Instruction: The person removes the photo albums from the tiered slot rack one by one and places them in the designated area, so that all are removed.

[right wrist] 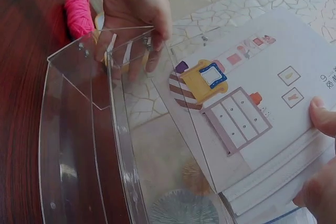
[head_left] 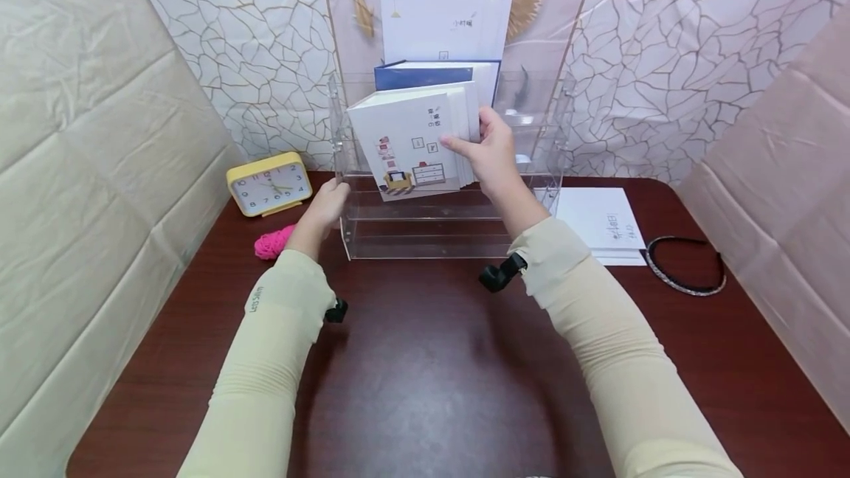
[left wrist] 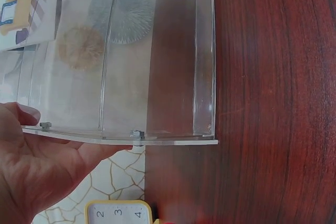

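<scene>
My right hand point(head_left: 493, 157) pinches the right edge of a white book point(head_left: 398, 135), thumb on its cover. Drawings of a chair and a drawers chest decorate that cover. The book tilts over the tiers of a clear acrylic rack point(head_left: 425, 248). Behind it in the rack stand a blue-covered book point(head_left: 421, 79) and a taller white book point(head_left: 425, 17). My left hand point(head_left: 325, 209) grips the rack's left side panel point(left wrist: 173, 142); in the left wrist view the thumb lies inside the panel and the fingers outside.
A yellow clock point(head_left: 268, 184) and a pink yarn bundle point(head_left: 274, 243) are left of the rack. To its right lie white books point(head_left: 598, 220) and a dark headband point(head_left: 687, 289). The patterned wall point(head_left: 637, 57) rises close behind.
</scene>
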A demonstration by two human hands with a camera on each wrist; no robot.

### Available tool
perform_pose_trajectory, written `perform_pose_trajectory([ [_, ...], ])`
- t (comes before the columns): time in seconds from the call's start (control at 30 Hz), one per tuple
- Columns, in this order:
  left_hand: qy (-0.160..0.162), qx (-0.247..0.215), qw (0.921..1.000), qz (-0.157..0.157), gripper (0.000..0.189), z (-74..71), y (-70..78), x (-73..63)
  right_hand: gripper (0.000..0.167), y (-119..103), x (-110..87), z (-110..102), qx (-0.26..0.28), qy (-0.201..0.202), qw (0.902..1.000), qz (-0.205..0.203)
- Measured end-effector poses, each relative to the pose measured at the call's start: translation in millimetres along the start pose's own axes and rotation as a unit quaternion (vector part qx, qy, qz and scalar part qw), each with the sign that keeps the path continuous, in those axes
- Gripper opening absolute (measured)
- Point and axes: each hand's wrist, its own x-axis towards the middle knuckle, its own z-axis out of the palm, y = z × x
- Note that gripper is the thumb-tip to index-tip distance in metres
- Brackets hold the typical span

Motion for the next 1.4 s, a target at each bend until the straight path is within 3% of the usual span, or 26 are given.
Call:
perform_pose_trajectory([
  [0.13, -0.009, -0.005, 0.9999, 0.000, 0.043, 2.8, 5.3, -4.9, 0.033, -0.4, 0.0, -6.6, 0.016, 0.005, 0.9999, 0.000],
  [0.43, 0.003, 0.001, 0.9998, 0.021, 0.045, 4.6, -13.3, 13.3, 0.033, -4.1, 1.2, -22.1, 0.078, 0.027, 0.9966, 0.004],
  [0.8, 0.011, 0.002, 0.9996, 0.026, 0.044, 2.0, -13.9, 14.4, 0.033, -19.7, 3.7, -45.6, 0.173, 0.061, 0.9830, -0.014],
  [1.03, 0.012, 0.015, 0.9996, 0.020, 0.042, -4.1, -13.0, 11.9, 0.036, -32.9, -1.1, -64.5, 0.276, 0.087, 0.9569, -0.022],
  [1.23, 0.016, 0.019, 0.9996, 0.014, 0.044, -10.1, -14.8, 10.1, 0.037, -47.7, -13.1, -86.1, 0.320, 0.133, 0.9376, 0.020],
  [1.4, 0.020, 0.021, 0.9995, 0.015, 0.041, -11.4, -16.6, 9.4, 0.037, -55.4, -30.7, -113.3, 0.378, 0.200, 0.9029, 0.046],
])
